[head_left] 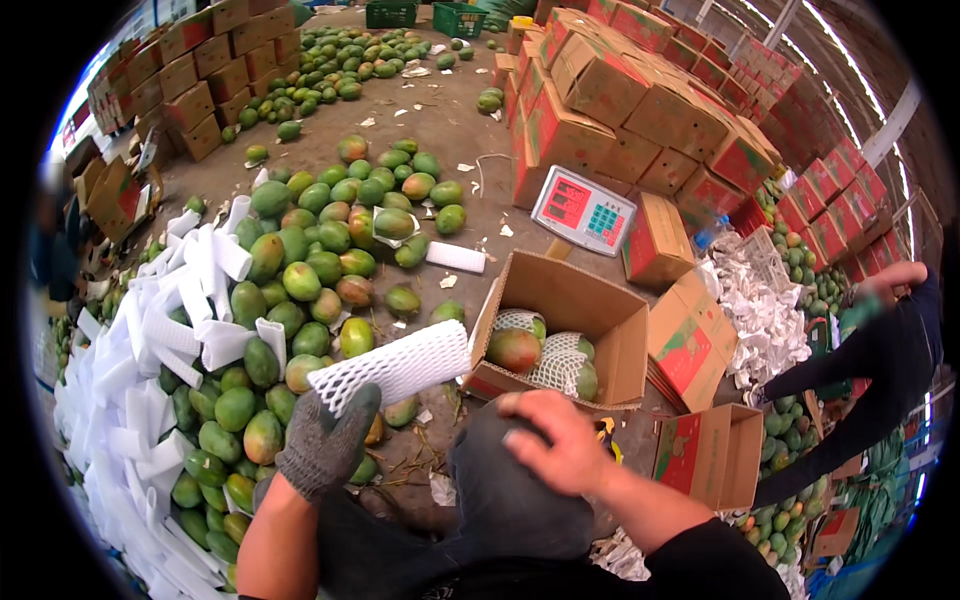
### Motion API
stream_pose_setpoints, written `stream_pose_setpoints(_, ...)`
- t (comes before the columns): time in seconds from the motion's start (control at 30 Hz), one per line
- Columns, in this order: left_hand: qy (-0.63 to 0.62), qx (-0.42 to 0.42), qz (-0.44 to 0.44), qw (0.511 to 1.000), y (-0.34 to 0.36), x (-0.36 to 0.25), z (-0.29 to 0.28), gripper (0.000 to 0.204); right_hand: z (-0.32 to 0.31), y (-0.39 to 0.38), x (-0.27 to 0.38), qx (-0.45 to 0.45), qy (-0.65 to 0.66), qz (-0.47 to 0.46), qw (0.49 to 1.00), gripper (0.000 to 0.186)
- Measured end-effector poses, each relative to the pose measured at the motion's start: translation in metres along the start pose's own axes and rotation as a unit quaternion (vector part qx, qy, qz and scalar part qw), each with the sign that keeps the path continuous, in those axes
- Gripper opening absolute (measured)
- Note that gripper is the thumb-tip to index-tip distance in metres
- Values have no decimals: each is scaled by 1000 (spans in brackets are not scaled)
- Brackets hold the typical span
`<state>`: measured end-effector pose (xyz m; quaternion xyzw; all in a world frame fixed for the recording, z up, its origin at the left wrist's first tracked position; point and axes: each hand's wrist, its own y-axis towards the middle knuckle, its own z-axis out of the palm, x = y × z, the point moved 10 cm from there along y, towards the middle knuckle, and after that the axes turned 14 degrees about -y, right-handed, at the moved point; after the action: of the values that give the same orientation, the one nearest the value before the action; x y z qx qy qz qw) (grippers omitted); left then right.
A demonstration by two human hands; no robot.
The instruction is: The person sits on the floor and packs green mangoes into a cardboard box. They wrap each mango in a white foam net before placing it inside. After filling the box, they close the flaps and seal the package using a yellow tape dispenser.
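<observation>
Our gloved left hand [325, 445] holds a foam sleeve [405, 362], seemingly empty; our right hand [560, 440], loosely open, is at our knee [490, 470]. At least two mangoes [514, 351] sit partly sleeved in the box [610, 330]; many loose mangoes [235, 408] remain unwrapped.

The left grip [332, 440] was clad in a grey knitted glove [308, 468] of mottled yarn, snug at the wrist, with a darker, smoother-looking thumb. The right grip [560, 440] was bare, as were both forearms [278, 545]. A plain black sleeve [715, 565] covered the right arm higher up. The trousers [515, 490] were charcoal grey and seemed somewhat faded at the knee, though the fisheye's lower edge blurred finer detail.
</observation>
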<state>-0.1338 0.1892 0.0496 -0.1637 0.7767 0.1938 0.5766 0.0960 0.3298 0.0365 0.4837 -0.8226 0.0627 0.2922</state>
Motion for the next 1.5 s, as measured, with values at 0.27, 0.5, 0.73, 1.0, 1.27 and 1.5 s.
stream_pose_setpoints(0.27, 42, -56, -7, 997, 15, 110, 21, 30, -22, -52, 46, -40, -111, -11, 993, 38)
stream_pose_setpoints(0.5, -219, -171, 38, 960, 18, 16, 38, 44, -56, -104, 58, -53, -99, 26, 993, 34)
stream_pose_setpoints(0.73, -220, -157, 34, 962, 20, 24, 82, 45, -53, -65, -42, 22, 30, 102, 994, 31)
stream_pose_setpoints(1.0, -168, -159, 73, 970, 78, 61, 105, 30, 20, 102, -197, 188, -166, 137, 958, 51)
stream_pose_setpoints(1.27, -50, -125, 131, 982, 94, 47, 151, 29, 115, 147, -180, 266, -265, 94, 922, 66)
stream_pose_setpoints(1.5, -58, -25, 101, 993, 65, -28, 177, 38, 167, 125, -215, 340, -343, 106, 869, 79)
